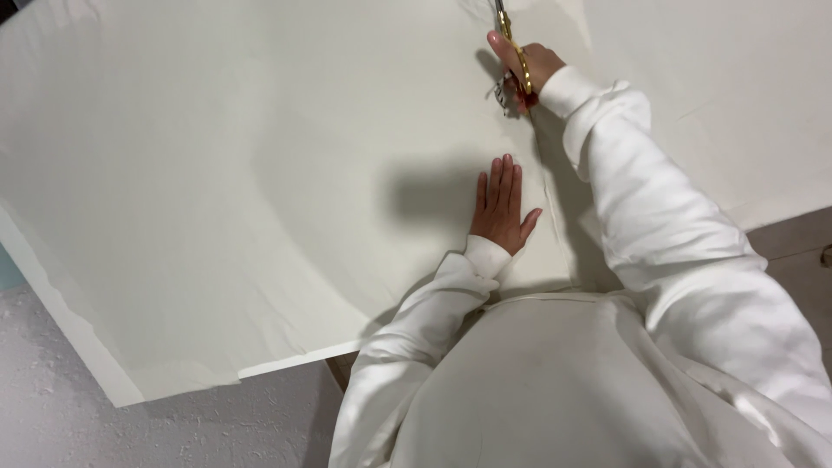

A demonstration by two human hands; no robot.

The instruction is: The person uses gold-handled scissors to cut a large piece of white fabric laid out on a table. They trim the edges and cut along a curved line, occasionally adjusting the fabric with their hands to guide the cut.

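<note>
A large sheet of off-white fabric (pixel 260 173) covers a table. My right hand (pixel 530 62) is stretched far forward and grips gold-handled scissors (pixel 513 48), whose blades point away toward the top edge of the view along a cut line in the cloth. My left hand (pixel 500 205) lies flat on the fabric, palm down with fingers together, just left of the cut line and nearer to me. Both arms wear white sleeves.
The fabric hangs over the white table edge (pixel 286 360) at the front left. A pale textured floor (pixel 104 433) shows below it. A strip of brown floor (pixel 793 247) shows at the right. A cut strip of fabric (pixel 693 87) lies right of the scissors.
</note>
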